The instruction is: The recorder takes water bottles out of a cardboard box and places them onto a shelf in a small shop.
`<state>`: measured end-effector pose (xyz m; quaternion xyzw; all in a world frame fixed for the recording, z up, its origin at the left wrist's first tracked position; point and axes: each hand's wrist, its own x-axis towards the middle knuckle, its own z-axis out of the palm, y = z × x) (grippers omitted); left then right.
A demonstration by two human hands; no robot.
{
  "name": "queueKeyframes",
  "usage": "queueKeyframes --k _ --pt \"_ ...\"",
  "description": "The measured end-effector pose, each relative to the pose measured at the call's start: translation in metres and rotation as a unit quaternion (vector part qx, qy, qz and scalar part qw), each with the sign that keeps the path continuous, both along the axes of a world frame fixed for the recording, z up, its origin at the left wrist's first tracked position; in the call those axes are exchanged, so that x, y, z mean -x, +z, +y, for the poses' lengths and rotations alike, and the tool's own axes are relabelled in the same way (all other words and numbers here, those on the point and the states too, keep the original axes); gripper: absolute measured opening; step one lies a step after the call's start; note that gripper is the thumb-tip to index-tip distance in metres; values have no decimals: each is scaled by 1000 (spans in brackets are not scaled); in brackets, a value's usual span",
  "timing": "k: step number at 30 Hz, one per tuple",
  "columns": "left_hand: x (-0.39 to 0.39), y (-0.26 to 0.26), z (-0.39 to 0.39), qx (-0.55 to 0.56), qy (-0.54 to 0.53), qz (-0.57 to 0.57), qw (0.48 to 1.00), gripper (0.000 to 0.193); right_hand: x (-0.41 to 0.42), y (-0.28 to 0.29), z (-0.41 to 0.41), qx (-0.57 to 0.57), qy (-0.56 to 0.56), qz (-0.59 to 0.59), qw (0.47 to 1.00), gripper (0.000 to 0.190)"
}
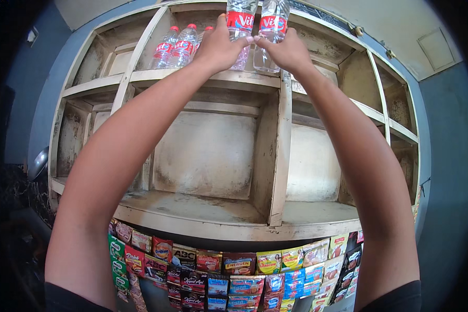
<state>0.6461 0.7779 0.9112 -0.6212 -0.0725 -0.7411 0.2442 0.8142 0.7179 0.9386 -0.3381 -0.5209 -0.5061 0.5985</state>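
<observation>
Both my arms reach up to the upper shelf of a worn white wooden shelf unit. My left hand is wrapped around a clear plastic water bottle with a red and blue Vit label. A second bottle of the same kind is gripped by my right hand. The two bottles are upright side by side at the shelf's front edge, their tops cut off by the picture's rim. Left of my left hand stand several more Vit bottles with red caps, one partly hidden behind the hand.
Strips of drink sachets hang below the unit's bottom ledge. Upright dividers split the unit into compartments. A metal bowl-like object is at the far left. Blue walls flank the unit.
</observation>
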Motion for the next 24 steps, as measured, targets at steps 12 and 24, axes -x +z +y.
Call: queueKeyframes --k 12,24 --pt "-6 30 28 68 -35 26 997 79 12 -9 -10 85 -89 31 992 92" --pt "-17 28 41 88 -22 9 996 84 8 -15 18 -3 -135 16 991 84"
